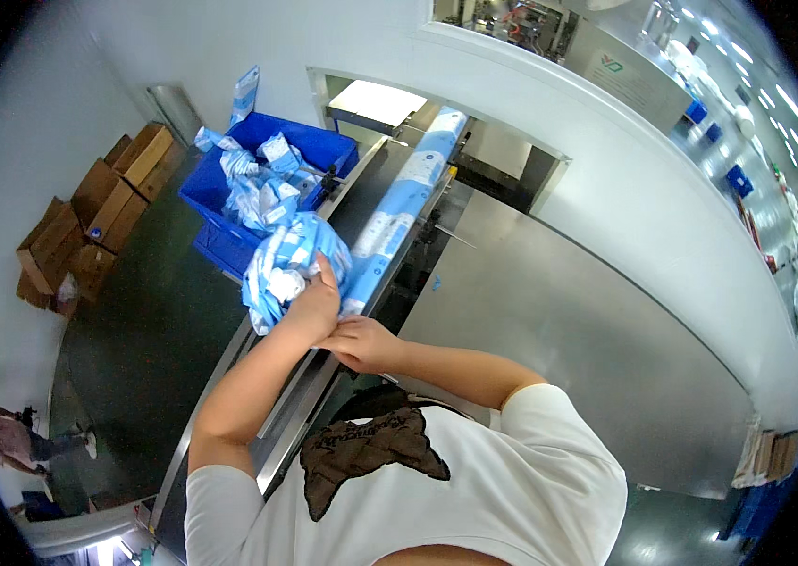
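Two hands meet beside the conveyor (389, 179): left hand (309, 307) clutches a crumpled wad of blue-white film (284, 264); right hand (361, 341), fingers curled closed, touches the left wrist.

Your bare left forearm rises from the lower left of the frame toward the centre, elbow bent, and your left hand (312, 300) sits just left of centre, fingers curled closed and thumb pointing up. Your bare right forearm comes in from the right of centre, nearly level, and your right hand (361, 341) lies just below the left wrist, touching it, fingers bent.
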{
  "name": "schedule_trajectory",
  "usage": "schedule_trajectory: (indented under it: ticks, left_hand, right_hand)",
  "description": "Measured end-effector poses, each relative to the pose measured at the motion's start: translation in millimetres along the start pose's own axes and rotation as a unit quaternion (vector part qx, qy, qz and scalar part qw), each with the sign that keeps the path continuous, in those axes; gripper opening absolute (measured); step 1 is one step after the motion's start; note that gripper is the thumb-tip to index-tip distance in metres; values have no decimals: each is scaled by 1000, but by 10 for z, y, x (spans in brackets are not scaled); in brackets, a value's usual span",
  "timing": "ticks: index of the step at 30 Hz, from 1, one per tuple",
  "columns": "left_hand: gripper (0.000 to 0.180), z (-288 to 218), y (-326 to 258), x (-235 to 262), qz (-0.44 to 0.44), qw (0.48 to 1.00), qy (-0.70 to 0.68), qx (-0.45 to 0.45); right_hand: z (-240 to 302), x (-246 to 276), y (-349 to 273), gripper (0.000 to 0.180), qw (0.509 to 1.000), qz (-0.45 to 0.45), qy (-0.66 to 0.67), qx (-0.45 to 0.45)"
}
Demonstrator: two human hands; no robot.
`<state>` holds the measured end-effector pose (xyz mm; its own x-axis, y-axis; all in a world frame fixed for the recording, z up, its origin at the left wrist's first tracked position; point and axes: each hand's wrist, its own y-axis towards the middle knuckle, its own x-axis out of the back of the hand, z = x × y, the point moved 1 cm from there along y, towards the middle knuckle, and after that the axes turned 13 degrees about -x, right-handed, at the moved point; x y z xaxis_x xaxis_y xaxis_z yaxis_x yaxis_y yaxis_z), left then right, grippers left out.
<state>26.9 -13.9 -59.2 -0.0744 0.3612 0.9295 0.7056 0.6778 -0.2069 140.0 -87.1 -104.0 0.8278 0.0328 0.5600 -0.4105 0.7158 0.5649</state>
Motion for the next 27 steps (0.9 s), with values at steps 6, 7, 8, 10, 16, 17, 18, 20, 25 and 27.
schedule_trajectory:
  ticks: [6, 7, 8, 10, 16, 17, 18, 20, 25, 27]
  left_hand:
    - [77, -106, -470, -82, 5, 975, 212, -63]
    - [69, -107, -539, -115, -12, 972, 227, -63]
    - [70, -111, -605, -143, 6, 975, 216, -46]
    - [72, -207, -695, -52, 50, 980, 194, -25]
    - [72, -406, -943, 152, 48, 980, 172, -83]
    - [71, -393, -971, 162, 40, 979, 170, -103]
    - [71, -384, -1003, 181, 32, 977, 168, -124]
    - [67, -427, -1067, 290, 25, 977, 168, -131]
    - [59, -501, -1248, 729, 36, 982, 160, -91]
    - [53, -304, -1270, 1001, 18, 976, 193, -101]
  right_hand:
    - [-117, 325, -142, 38, 998, -20, -58, 26]
    - [-324, 348, -170, 45, 990, -46, -132, -27]
    - [-414, 495, -53, 51, 980, -14, -184, -71]
    - [-674, 676, 118, 57, 939, 51, -327, -90]
    - [-1783, 1014, 207, 33, 926, 67, -346, -135]
    - [-1930, 1046, 171, 33, 919, 51, -364, -142]
    - [-2075, 1074, 133, 33, 911, 34, -382, -150]
    - [-2302, 1118, 54, 31, 886, -21, -437, -154]
    - [-2430, 1188, -90, 26, 876, 55, -336, -341]
    - [-2335, 1199, -77, 24, 884, -10, -285, -370]
